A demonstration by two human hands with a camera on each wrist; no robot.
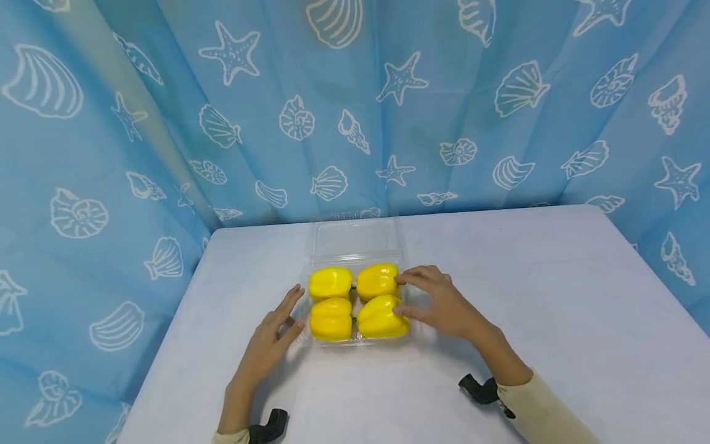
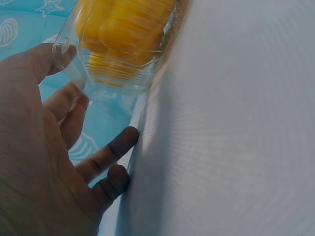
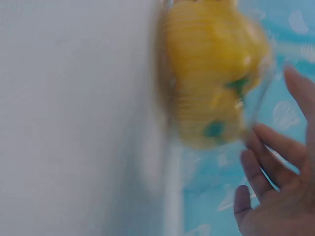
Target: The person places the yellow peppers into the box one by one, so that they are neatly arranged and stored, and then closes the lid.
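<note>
Several yellow bell peppers (image 1: 383, 317) lie in two rows inside a clear plastic clamshell container (image 1: 363, 343). Its hinged lid (image 1: 356, 242) is folded back, away from the person. My left hand (image 1: 266, 342) is at the container's left side with fingers extended; in the left wrist view its thumb (image 2: 63, 59) is at the clear rim. On the opposite side my right hand (image 1: 446, 305) spreads thumb and fingers beside the right-hand peppers. The right wrist view is blurred, and whether those fingertips (image 3: 258, 135) touch the container's rim is unclear.
A white cloth covers the table (image 1: 521, 271), whose far edge runs behind the lid. Blue curtains (image 1: 421, 123) with white shell and starfish prints hang at the back and left. A black wrist-worn device (image 1: 479, 390) sits at the right cuff, another (image 1: 270, 425) at the left.
</note>
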